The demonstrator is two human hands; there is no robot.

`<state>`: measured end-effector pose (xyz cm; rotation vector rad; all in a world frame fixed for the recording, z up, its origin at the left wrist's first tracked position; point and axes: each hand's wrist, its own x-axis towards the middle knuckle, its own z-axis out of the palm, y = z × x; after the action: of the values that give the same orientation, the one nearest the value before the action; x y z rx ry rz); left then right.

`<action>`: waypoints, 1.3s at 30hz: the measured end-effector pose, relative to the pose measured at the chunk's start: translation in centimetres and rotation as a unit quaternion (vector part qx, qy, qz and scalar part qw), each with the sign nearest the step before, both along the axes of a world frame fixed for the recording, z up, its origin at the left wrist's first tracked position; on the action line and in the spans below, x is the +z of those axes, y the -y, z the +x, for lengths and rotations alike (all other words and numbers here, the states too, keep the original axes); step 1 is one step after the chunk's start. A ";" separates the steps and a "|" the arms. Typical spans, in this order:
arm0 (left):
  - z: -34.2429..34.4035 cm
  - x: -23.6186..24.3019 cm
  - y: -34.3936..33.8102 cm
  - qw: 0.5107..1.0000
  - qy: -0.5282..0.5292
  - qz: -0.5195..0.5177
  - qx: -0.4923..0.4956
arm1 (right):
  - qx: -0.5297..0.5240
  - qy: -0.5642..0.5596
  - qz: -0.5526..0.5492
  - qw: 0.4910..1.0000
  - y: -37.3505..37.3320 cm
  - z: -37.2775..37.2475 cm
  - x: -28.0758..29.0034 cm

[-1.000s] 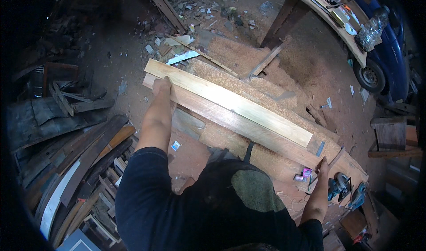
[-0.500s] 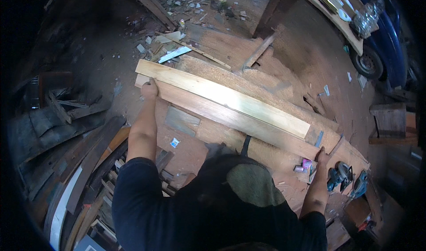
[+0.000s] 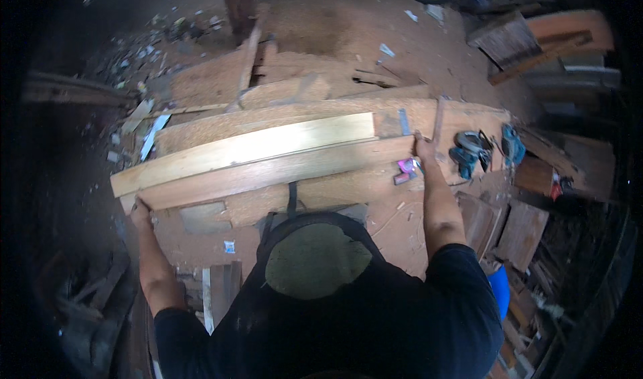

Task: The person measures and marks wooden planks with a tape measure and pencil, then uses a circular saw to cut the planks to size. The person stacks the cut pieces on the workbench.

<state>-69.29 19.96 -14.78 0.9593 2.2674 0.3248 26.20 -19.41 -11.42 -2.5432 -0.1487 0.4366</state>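
Note:
Two long planks lie side by side across a wooden work surface. The nearer, reddish-brown plank [image 3: 281, 169] has my left hand [image 3: 140, 213] closed on its left end, thumb on top. My right hand [image 3: 423, 147] grips the same plank at its right end. Directly behind it, along its far edge, rests a paler yellowish plank [image 3: 248, 144]. A small blue-grey flat strip [image 3: 404, 121] lies just beyond my right hand. Close to that forearm is a pink and purple tape-measure-like item [image 3: 406, 167].
Teal power tools [image 3: 471, 153] sit at the right end of the work surface [image 3: 328, 190]. A narrow brown stick [image 3: 439, 121] crosses it beside my right hand. A wooden post [image 3: 240, 11] stands at the back. Stacked timber [image 3: 519, 235] lies at the right, scraps [image 3: 154, 134] at the left.
My view has swung to the right, so the planks now appear farther left and tilt the other way. Both hands keep their places at the reddish plank's ends.

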 end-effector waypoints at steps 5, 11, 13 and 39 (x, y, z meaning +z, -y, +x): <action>-4.7 -1.0 -1.3 0.999 0.013 0.012 -0.038 | 0.000 -0.081 -0.023 0.996 -1.7 -3.1 3.3; -0.5 -1.0 -1.0 0.991 -0.100 -0.026 -0.089 | 0.011 -0.109 -0.015 0.994 -0.4 -1.9 5.7; -1.4 0.5 -0.7 0.990 -0.109 -0.028 -0.086 | 0.001 -0.130 0.038 0.991 -0.2 -1.9 4.5; 44.4 18.8 25.4 0.795 0.447 -0.184 -0.366 | 0.315 -0.519 0.127 0.784 3.4 -23.4 7.1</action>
<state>-24.91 -5.42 3.99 1.0727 0.9409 -0.0327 2.83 -22.83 -4.32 -1.5968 -0.5792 1.8411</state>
